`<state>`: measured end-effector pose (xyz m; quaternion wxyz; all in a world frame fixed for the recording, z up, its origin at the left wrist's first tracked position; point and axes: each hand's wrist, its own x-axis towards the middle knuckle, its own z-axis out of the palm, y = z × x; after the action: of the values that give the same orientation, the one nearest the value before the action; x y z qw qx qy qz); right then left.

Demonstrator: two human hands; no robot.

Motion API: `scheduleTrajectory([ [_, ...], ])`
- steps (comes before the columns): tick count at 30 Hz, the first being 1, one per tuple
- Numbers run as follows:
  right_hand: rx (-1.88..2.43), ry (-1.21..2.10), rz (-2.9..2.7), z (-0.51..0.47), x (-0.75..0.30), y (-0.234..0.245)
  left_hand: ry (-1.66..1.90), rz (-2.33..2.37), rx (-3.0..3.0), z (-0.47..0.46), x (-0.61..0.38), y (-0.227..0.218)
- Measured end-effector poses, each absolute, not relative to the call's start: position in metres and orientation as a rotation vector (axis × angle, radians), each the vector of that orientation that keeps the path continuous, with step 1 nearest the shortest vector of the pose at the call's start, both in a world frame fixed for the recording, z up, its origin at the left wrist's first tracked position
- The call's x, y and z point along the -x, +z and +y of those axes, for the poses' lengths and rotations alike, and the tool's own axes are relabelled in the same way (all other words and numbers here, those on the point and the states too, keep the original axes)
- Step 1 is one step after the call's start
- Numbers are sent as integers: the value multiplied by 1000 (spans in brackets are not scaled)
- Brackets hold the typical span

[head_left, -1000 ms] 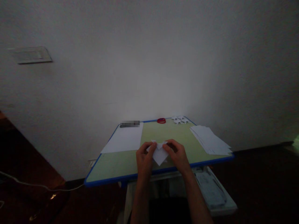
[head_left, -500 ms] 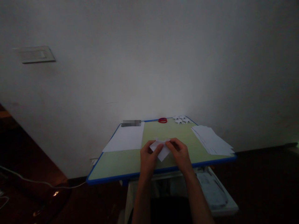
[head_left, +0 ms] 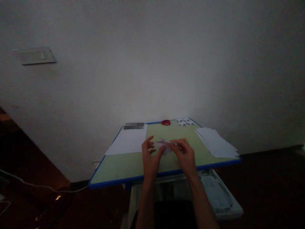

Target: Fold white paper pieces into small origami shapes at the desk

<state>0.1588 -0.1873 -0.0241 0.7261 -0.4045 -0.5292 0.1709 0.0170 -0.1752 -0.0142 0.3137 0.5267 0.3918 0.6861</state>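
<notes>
Both my hands are raised over the middle of a small green table (head_left: 124, 167) with a blue rim. Between them is a small folded white paper piece (head_left: 164, 145), now turned nearly edge-on. My right hand (head_left: 184, 154) pinches its right side with thumb and fingers. My left hand (head_left: 150, 156) touches its left side with the thumb, its other fingers spread apart and lifted.
A white sheet (head_left: 128, 143) lies at the table's left, with a dark object (head_left: 133, 126) at its far end. A stack of white sheets (head_left: 215, 143) lies at the right. Red scissors (head_left: 166, 122) and several small folded paper pieces (head_left: 184, 121) sit by the wall. A cable (head_left: 35, 186) crosses the dark floor.
The folded paper has been lifted and tilted from flat-facing to nearly edge-on. My left fingers have opened and spread; my right hand keeps its pinch.
</notes>
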Motion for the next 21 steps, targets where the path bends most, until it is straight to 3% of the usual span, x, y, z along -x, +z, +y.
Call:
scheduleTrajectory([
  [9,937,349,-1093,-184,-158,-29,1533,881,-1363,-182,-22,-9],
  [21,888,400,-1309,-186,-158,-27,1569,830,-1333,-179,-21,-11],
])
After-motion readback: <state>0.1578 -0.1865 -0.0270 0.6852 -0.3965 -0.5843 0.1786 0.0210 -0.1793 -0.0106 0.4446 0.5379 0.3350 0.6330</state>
